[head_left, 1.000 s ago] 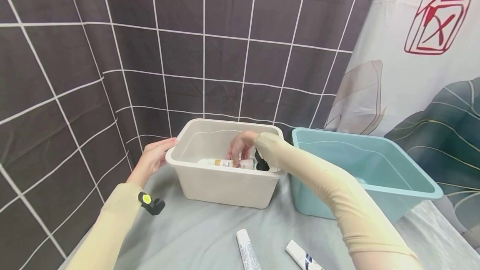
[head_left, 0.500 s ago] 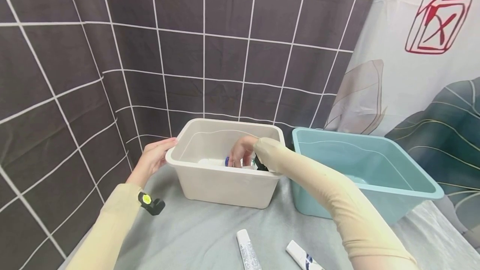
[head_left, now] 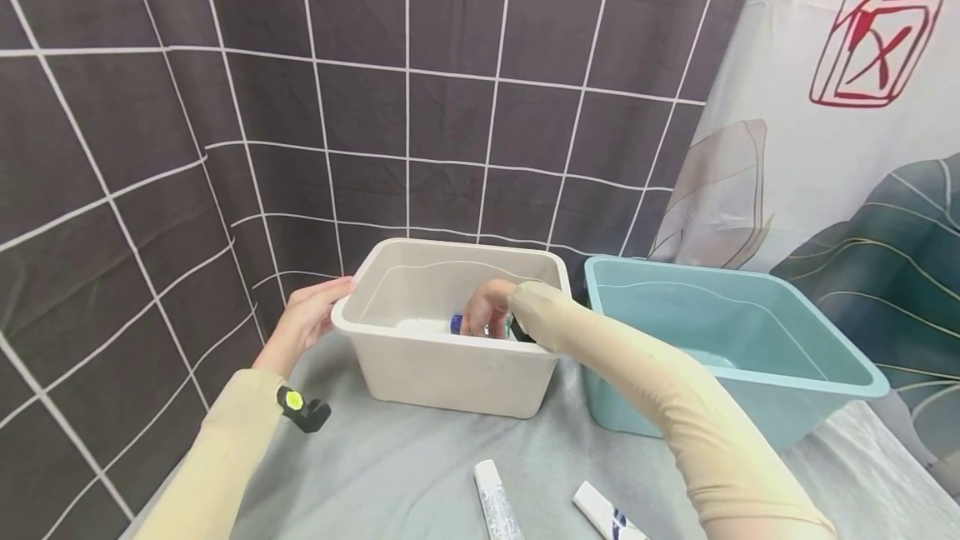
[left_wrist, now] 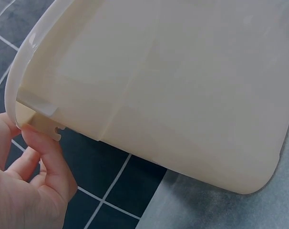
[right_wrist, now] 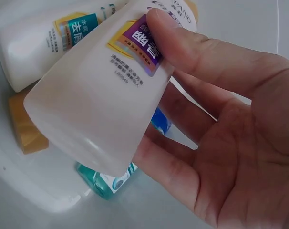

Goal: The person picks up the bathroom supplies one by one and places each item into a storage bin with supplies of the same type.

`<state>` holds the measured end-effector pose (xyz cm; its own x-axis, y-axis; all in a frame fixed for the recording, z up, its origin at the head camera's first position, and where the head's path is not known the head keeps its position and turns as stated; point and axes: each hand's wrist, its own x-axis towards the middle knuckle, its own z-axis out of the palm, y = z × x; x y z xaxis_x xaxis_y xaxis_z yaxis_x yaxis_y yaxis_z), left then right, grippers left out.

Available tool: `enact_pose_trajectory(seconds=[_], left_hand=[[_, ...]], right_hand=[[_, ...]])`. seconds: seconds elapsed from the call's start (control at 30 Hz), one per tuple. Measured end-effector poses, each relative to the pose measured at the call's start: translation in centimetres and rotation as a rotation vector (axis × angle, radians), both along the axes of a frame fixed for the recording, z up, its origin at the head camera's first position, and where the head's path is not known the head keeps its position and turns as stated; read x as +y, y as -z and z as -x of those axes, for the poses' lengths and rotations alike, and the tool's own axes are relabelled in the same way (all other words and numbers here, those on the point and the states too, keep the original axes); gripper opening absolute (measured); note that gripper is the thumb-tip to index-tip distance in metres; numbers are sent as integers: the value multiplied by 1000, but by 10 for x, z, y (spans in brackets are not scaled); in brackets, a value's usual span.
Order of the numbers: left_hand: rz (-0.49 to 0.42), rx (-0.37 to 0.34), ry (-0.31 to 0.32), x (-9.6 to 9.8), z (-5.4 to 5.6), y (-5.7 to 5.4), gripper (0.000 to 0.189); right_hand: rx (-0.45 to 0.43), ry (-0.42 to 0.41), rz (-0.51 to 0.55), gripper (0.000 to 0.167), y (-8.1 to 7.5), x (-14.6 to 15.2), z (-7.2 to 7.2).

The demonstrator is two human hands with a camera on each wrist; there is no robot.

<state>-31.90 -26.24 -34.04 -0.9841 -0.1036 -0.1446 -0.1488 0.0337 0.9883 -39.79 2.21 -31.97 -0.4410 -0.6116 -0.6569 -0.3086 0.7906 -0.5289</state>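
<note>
My left hand (head_left: 303, 319) grips the left end of a cream plastic bin (head_left: 450, 377), thumb and fingers pinching just under the rim in the left wrist view. Inside that bin, my right hand (head_left: 486, 307) holds a white shampoo bottle (right_wrist: 97, 100) with a purple and gold label, the thumb on its front and the fingers behind. The bottle lies tilted across the right wrist view. Behind it lies another white bottle (right_wrist: 30, 50) with a teal label. A gold cap (right_wrist: 27, 124) and a clear green bottle end (right_wrist: 101, 183) show below. The bin's front wall hides much in the head view.
A blue-green bin (head_left: 750, 298) stands right of the cream one. Two white-capped tubes, one with a speckled body (head_left: 498, 507) and one with a blue mark (head_left: 603, 511), lie on the grey cloth (head_left: 360, 473) in front. A dark checked curtain (head_left: 450, 107) hangs behind.
My right hand has shifted slightly lower in the bin. The gold-capped item beside its fingers has gone from sight, and a blue cap shows there instead. My left hand stays at the rim.
</note>
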Motion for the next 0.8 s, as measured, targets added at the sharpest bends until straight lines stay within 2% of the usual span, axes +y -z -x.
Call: enact_pose_trajectory(seconds=[0.03,0.1,0.17,0.3,0.43,0.67,0.8], left_hand=[[-1,0,-2,0,0,0,59],[1,-2,-1,0,0,1,60],[2,-3,4,0,1,1,60],[4,1,7,0,1,1,60],[5,1,-2,-1,1,1,61],[-4,-4,1,0,0,0,60],[-7,-2,2,0,0,0,60]], right_hand=[[-18,-9,-144,39,1,-8,6],[-55,-7,-249,40,4,-16,13],[-60,-40,-331,35,6,-20,16],[-97,-58,-327,30,8,-20,17],[-90,-41,-290,30,10,-21,15],[-92,-70,-317,27,11,-22,15],[-77,-59,-331,26,10,-22,15]])
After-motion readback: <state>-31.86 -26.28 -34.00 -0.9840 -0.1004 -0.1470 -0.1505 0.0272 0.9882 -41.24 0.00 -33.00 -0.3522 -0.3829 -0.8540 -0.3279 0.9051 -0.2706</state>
